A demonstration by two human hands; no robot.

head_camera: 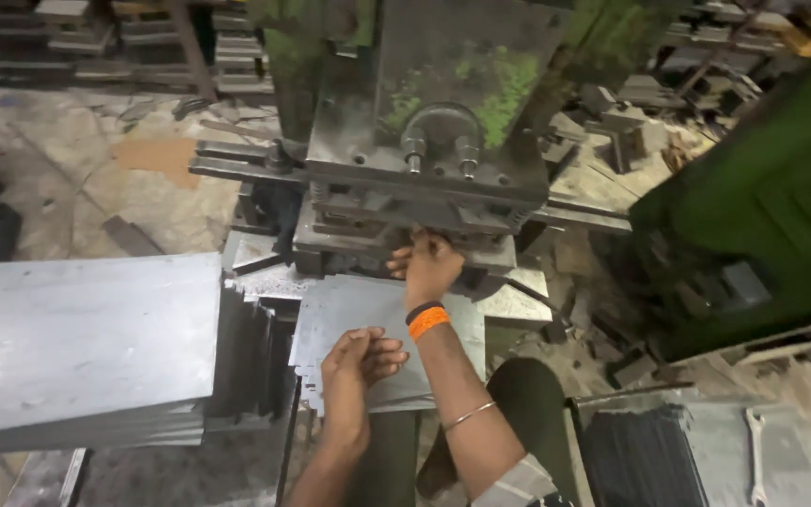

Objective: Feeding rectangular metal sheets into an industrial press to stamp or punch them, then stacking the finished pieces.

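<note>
Orange and black wristbands (427, 317), thin metal bangle (469, 415), striped sleeve (516, 484)

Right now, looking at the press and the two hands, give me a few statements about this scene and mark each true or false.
1. The right hand reaches in under the press. True.
2. The left hand holds the spanner. False: it rests on the metal sheet; the spanner lies untouched at lower right.
3. A stack of sheets sits to the left. True.
4. The right wrist is bare. False: it wears an orange band.
5. The sheet lies flat in front of the press. True.
</note>
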